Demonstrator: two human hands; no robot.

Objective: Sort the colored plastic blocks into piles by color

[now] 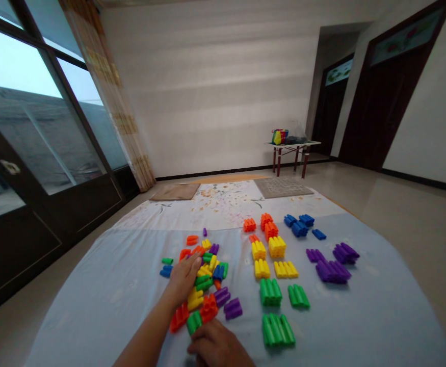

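Observation:
My left hand (184,278) reaches into a mixed heap of plastic tube-shaped toy blocks, its fingers close together beside a purple block (202,261). Whatever its fingertips hold, if anything, is hidden. Closer to me, my right hand (217,344) is curled just below a green block (194,322); its fingers are bent in, and I cannot make out what is in them. Orange blocks (209,307), a yellow block (195,298) and purple blocks (233,308) lie around both hands.
Right of the heap, blocks are grouped by colour: orange (271,230), yellow (277,247), green (277,330), blue (299,229) and purple (333,271). A blue-grey cloth (123,285) covers the near table. Two flat boards (283,187) lie at the far end. A small table (295,147) stands beyond.

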